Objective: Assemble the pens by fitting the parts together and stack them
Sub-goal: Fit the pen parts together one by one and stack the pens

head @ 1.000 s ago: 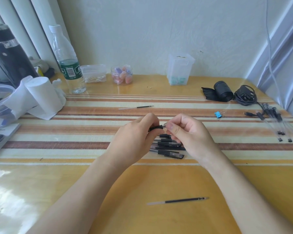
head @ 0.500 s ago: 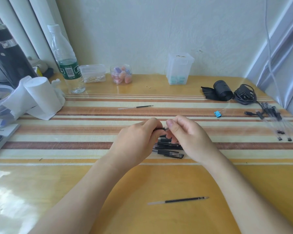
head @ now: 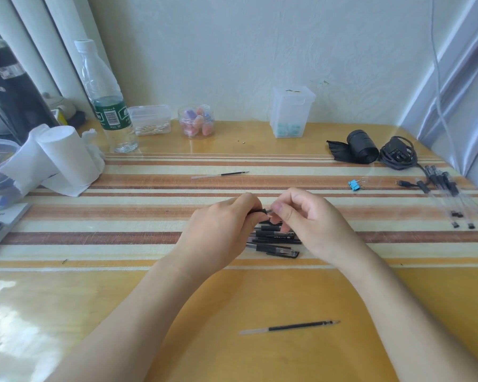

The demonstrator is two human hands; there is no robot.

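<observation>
My left hand (head: pixel 221 232) grips a black pen (head: pixel 261 211) at mid-table; only a short piece of its black grip shows past the fingers. My right hand (head: pixel 312 224) pinches the pen's tip end between thumb and forefinger, just right of the left hand. Under both hands lies a stack of assembled black pens (head: pixel 273 241), partly hidden. One loose refill (head: pixel 289 327) lies near the table's front, another refill (head: pixel 220 175) lies farther back. Several clear pen barrels (head: pixel 450 197) lie at the far right.
At the back stand a water bottle (head: pixel 105 100), a clear box (head: pixel 149 119), a jar of erasers (head: pixel 196 121) and a white container (head: pixel 291 111). Paper rolls (head: pixel 64 158) sit left. A black roll (head: pixel 359 146), a cable bundle (head: pixel 398 153) and a blue clip (head: pixel 353 185) lie right.
Both hands stay over the pen stack. The right hand's fingers have shifted slightly on the pen's tip end, and its outer fingers have lifted a little.
</observation>
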